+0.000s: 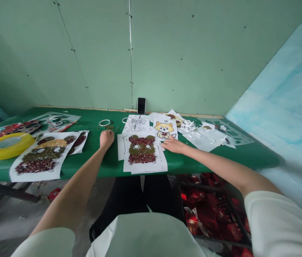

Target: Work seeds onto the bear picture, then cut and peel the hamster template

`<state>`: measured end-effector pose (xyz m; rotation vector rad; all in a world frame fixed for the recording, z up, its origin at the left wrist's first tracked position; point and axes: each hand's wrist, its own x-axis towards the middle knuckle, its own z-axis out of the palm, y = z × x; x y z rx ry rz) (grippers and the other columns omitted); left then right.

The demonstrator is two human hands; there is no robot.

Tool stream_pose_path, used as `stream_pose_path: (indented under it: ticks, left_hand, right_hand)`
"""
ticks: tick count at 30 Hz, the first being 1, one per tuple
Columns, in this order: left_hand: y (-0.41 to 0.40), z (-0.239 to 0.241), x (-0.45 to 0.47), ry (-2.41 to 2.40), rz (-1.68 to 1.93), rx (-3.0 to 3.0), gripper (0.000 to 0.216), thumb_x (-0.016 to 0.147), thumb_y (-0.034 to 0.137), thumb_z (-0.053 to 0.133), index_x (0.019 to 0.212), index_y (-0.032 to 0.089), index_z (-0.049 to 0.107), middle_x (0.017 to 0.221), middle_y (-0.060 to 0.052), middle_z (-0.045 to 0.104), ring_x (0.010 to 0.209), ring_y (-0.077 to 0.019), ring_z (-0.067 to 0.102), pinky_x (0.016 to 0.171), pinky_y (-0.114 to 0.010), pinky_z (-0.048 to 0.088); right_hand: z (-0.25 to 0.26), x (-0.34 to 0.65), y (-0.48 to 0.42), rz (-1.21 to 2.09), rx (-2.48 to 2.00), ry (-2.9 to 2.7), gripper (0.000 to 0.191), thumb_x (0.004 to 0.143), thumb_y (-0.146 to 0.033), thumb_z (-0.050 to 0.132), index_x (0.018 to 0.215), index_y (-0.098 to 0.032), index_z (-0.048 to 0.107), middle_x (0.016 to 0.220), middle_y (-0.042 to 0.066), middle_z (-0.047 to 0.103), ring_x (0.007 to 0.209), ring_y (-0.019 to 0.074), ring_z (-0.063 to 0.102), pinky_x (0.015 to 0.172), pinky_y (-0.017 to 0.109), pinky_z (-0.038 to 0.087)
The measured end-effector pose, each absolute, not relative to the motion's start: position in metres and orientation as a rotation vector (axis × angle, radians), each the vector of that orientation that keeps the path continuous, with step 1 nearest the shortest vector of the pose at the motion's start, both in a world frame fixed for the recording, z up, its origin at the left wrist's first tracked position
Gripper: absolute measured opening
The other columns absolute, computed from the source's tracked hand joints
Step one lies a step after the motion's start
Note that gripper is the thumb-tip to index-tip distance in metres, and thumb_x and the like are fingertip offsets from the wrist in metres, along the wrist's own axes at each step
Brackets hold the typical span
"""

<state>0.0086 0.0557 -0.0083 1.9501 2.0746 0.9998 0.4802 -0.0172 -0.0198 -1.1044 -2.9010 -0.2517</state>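
A paper with an animal picture (142, 150) filled in with dark red beans and green grains lies in front of me, its eyes left as white circles. Left of it, my left hand (107, 138) rests curled on the green tabletop, beside loose scattered grains (109, 127). Whether anything sits inside its fingers is hidden. My right hand (173, 144) lies with fingers stretched over the lower edge of a sheet with a yellow fox drawing (164, 128), just right of the bean picture.
A second bean picture (42, 155) and a big yellow tape roll (9, 144) lie on the left. White rings (104, 122) and a flower line drawing (136, 124) are further back. A phone (141, 105) leans on the wall. Papers and white strips (188, 125) lie right; a crate of red packets (212, 210) stands below.
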Motion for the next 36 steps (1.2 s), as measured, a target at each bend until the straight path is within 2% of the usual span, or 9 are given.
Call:
stream_pose_path:
  ticks: [6, 11, 17, 22, 27, 29, 32, 36]
  left_hand:
    - [0.056, -0.008, 0.009, 2.072, 0.98, 1.962, 0.034, 0.09, 0.01, 0.048, 0.082, 0.017, 0.08, 0.104, -0.016, 0.084, 0.099, -0.0318, 0.077, 0.093, -0.036, 0.059]
    - [0.056, -0.009, 0.009, 2.094, 0.972, 1.972, 0.035, 0.091, 0.011, 0.048, 0.084, 0.018, 0.081, 0.103, -0.016, 0.084, 0.101, -0.0317, 0.077, 0.094, -0.036, 0.059]
    - [0.055, -0.007, 0.009, 2.091, 0.965, 1.98, 0.035, 0.091, 0.011, 0.048, 0.084, 0.018, 0.081, 0.103, -0.017, 0.084, 0.102, -0.0321, 0.077, 0.094, -0.037, 0.059]
    - [0.056, -0.009, 0.009, 2.092, 0.968, 1.975, 0.034, 0.091, 0.01, 0.048, 0.082, 0.018, 0.08, 0.103, -0.016, 0.084, 0.1, -0.0309, 0.076, 0.094, -0.035, 0.059]
    - [0.06, -0.013, 0.008, 2.089, 0.941, 2.015, 0.033, 0.092, 0.014, 0.049, 0.085, 0.017, 0.081, 0.102, -0.018, 0.082, 0.102, -0.0313, 0.075, 0.096, -0.037, 0.058]
    - [0.06, -0.015, 0.008, 2.098, 0.918, 2.038, 0.032, 0.093, 0.016, 0.05, 0.088, 0.017, 0.081, 0.103, -0.02, 0.081, 0.106, -0.0325, 0.073, 0.097, -0.039, 0.058]
    - [0.058, -0.015, 0.011, 2.144, 0.86, 2.082, 0.034, 0.097, 0.016, 0.047, 0.094, 0.016, 0.08, 0.105, -0.022, 0.079, 0.112, -0.0357, 0.07, 0.099, -0.041, 0.057]
    - [0.058, -0.016, 0.017, 2.195, 0.779, 2.141, 0.037, 0.104, 0.018, 0.042, 0.099, 0.015, 0.079, 0.11, -0.024, 0.076, 0.118, -0.0385, 0.066, 0.104, -0.044, 0.054]
  right_hand:
    - [-0.013, 0.476, -0.019, -0.223, -1.111, -2.927, 0.037, 0.108, -0.012, 0.036, 0.106, -0.024, 0.071, 0.08, 0.003, 0.066, 0.078, 0.0247, 0.056, 0.114, 0.054, 0.039]
    - [-0.004, 0.472, -0.017, -0.246, -1.068, -3.015, 0.047, 0.106, -0.006, 0.025, 0.094, -0.025, 0.067, 0.066, -0.002, 0.054, 0.062, 0.0206, 0.041, 0.111, 0.053, 0.041]
    - [0.001, 0.471, -0.012, -0.163, -1.009, -3.007, 0.035, 0.111, -0.022, 0.034, 0.091, -0.025, 0.063, 0.064, -0.004, 0.053, 0.058, 0.0176, 0.032, 0.105, 0.048, 0.043]
    - [0.003, 0.468, -0.006, -0.038, -1.104, -2.987, 0.034, 0.112, -0.025, 0.032, 0.086, -0.025, 0.054, 0.061, -0.006, 0.047, 0.056, 0.0152, 0.028, 0.106, 0.048, 0.042]
    - [0.021, 0.441, 0.011, 0.069, -1.238, -2.808, 0.031, 0.111, -0.027, 0.034, 0.083, -0.025, 0.047, 0.059, -0.007, 0.039, 0.058, 0.0141, 0.028, 0.098, 0.046, 0.043]
    - [0.032, 0.422, 0.019, 0.167, -1.265, -2.777, 0.028, 0.109, -0.024, 0.037, 0.081, -0.024, 0.044, 0.06, -0.006, 0.038, 0.058, 0.0132, 0.027, 0.089, 0.041, 0.042]
    - [0.049, 0.386, 0.034, 0.433, -1.314, -2.762, 0.029, 0.104, -0.022, 0.047, 0.076, -0.024, 0.038, 0.064, -0.005, 0.035, 0.061, 0.0134, 0.029, 0.069, 0.034, 0.033]
    - [0.064, 0.337, 0.055, 0.65, -1.4, -2.778, 0.037, 0.105, -0.021, 0.049, 0.073, -0.025, 0.03, 0.066, -0.005, 0.025, 0.062, 0.0132, 0.022, 0.061, 0.034, 0.023]
